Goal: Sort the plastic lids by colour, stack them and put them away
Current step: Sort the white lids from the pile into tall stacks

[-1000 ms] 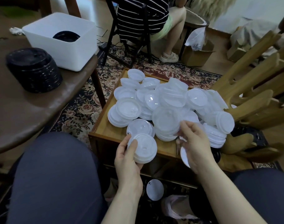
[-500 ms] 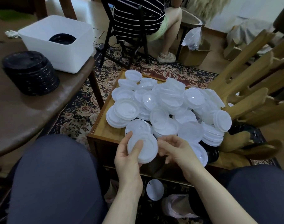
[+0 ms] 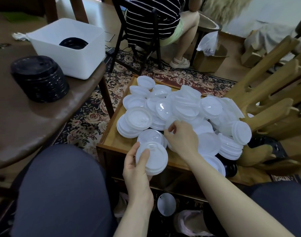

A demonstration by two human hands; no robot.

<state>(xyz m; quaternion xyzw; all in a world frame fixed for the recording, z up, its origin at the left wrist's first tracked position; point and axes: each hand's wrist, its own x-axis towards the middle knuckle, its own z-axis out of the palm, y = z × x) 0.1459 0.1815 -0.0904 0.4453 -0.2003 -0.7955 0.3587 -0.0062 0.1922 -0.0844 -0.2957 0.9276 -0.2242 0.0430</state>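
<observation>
The left hand (image 3: pixel 137 168) gripped a small stack of white lids (image 3: pixel 152 159) at the near edge of the low wooden worktop (image 3: pixel 112 139), thumb across the top lid. The right hand (image 3: pixel 182 137) reached into the heap of white lids (image 3: pixel 185 110), fingers curled pinching one lid's rim. Bare wood showed only along the worktop's near-left edge; black lids (image 3: pixel 40 77) stood stacked beside the white bin (image 3: pixel 72 48).
</observation>
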